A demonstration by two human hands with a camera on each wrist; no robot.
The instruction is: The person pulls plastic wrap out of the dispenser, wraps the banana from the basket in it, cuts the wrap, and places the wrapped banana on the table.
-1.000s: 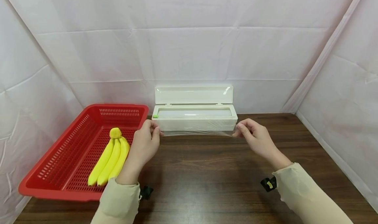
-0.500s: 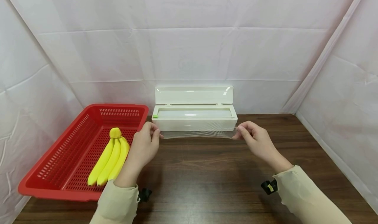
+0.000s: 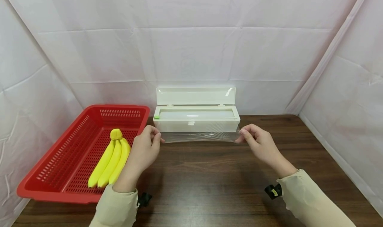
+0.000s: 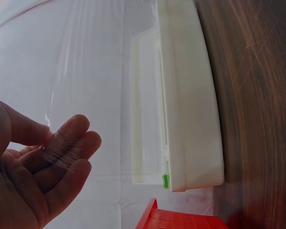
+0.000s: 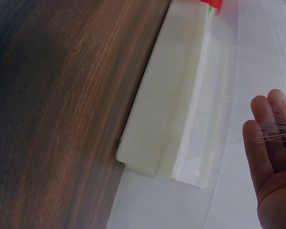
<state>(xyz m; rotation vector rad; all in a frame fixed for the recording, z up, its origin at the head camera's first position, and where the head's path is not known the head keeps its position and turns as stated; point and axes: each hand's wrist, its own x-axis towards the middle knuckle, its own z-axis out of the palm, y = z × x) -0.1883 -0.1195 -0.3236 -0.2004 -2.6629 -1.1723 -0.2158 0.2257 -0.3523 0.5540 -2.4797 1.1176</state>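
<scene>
Between my two hands a clear sheet of plastic wrap (image 3: pixel 200 137) is stretched, running back to a white wrap dispenser box (image 3: pixel 195 124) with its lid (image 3: pixel 195 96) raised. My left hand (image 3: pixel 146 145) pinches the wrap's left corner between thumb and forefinger. At the opposite corner my right hand (image 3: pixel 258 143) pinches it the same way. In the left wrist view the film creases over the left fingers (image 4: pixel 69 129), and a green slider (image 4: pixel 166 181) shows at the box's end. Wrinkled film also lies across the right fingers (image 5: pixel 269 124), while that thumb is out of frame.
A red plastic basket (image 3: pixel 51 195) stands at the left, holding a bunch of yellow bananas (image 3: pixel 110 162). The left forearm passes over its right side. White cloth walls (image 3: pixel 191 54) enclose the dark wooden table (image 3: pixel 206 187) at the back and sides.
Both hands have drawn slightly toward the person, still pinching the wrap. A wider strip of film now shows in front of the box, which has stayed in place.
</scene>
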